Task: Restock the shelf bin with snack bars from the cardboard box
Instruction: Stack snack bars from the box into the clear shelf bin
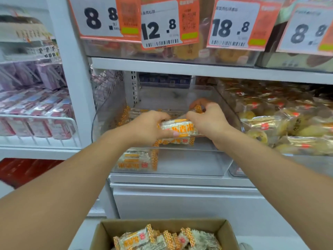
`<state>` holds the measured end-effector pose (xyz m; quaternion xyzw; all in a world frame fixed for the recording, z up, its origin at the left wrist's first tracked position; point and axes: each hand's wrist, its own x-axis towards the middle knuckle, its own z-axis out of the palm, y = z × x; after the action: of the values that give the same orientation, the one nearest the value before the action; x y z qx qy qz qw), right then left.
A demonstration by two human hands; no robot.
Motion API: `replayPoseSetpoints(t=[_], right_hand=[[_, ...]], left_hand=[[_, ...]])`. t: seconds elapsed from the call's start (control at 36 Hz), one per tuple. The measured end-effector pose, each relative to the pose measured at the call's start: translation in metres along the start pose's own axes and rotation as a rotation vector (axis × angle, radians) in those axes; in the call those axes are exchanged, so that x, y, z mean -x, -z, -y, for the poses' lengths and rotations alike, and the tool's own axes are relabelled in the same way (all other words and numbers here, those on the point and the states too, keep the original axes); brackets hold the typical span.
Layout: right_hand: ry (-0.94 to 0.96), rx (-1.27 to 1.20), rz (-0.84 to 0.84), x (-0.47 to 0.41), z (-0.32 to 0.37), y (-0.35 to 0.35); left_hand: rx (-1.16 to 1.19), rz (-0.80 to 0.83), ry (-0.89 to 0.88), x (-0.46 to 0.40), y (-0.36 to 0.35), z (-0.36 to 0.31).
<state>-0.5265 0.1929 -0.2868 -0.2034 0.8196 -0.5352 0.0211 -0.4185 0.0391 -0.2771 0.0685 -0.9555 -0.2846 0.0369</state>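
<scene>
Restock early. Left hand (147,127) and right hand (207,121), fingers clamped on snack bars (177,129) over clear shelf bin (189,163); bin mostly bare, few bars inside. Cardboard box (162,225) below holds many more.

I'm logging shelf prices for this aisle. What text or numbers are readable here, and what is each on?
"8.8" on the far-left price tag.
"12.8" on the second price tag.
"18.8" on the third price tag.
"8.8" on the far-right price tag.
Small print, barcodes and QR codes on the tags: too blurred to read.
Orange characters on the snack bars gripped by both hands: not legible.
</scene>
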Motion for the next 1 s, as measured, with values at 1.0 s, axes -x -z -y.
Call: replayPoseSetpoints(t=[1.0], right_hand=[[-0.295,0.592,0.574,0.012,0.008,0.019]], left_hand=[[-0.008,0.032,0.378,-0.021,-0.028,-0.004]])
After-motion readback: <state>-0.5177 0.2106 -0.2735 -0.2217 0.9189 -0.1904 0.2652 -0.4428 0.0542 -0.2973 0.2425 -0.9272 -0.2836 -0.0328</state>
